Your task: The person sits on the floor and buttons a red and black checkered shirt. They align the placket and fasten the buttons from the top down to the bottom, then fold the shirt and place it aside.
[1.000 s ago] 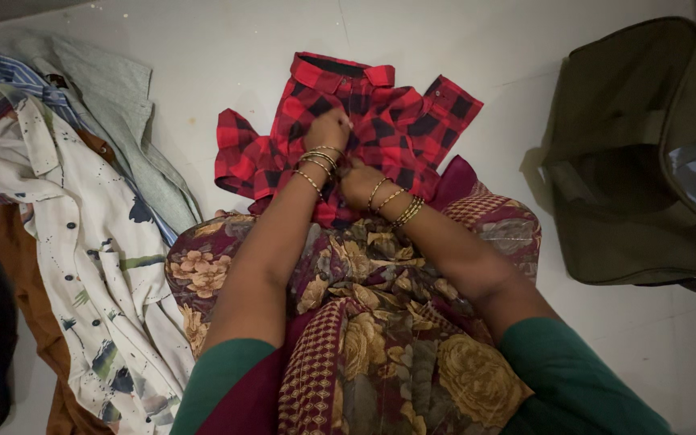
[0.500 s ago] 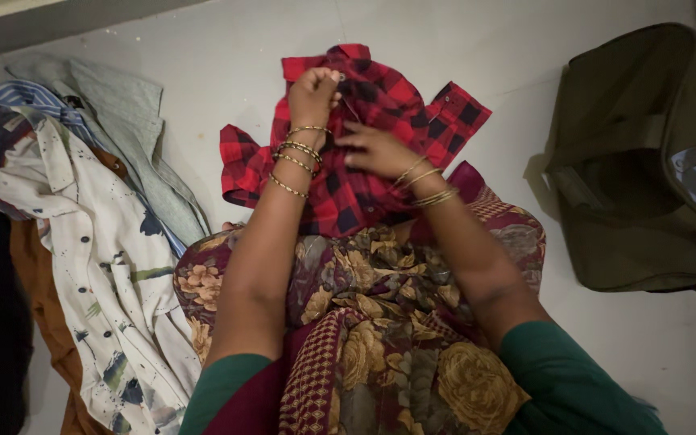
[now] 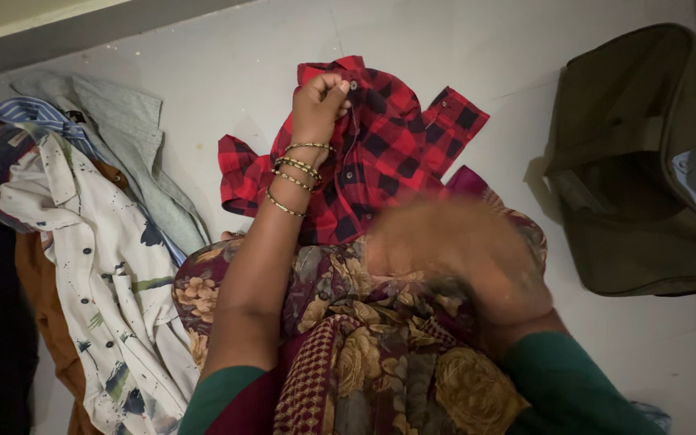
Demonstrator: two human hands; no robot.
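One blurred right hand (image 3: 445,242) is showing nearest, over the floral lap cloth (image 3: 364,338); whether its fingers are open or closed cannot be told. One red-and-black checked shirt (image 3: 388,153) of soft woven cloth is lying crumpled just beyond the lap, on the pale floor (image 3: 203,56). One left hand (image 3: 320,101), wearing thin gold bangles, is pinching the shirt's collar edge with closed fingers.

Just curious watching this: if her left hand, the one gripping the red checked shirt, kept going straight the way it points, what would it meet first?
The left hand points up the picture, past the red checked shirt. Beyond lies bare pale floor, then probably the grey skirting; depth is unclear.
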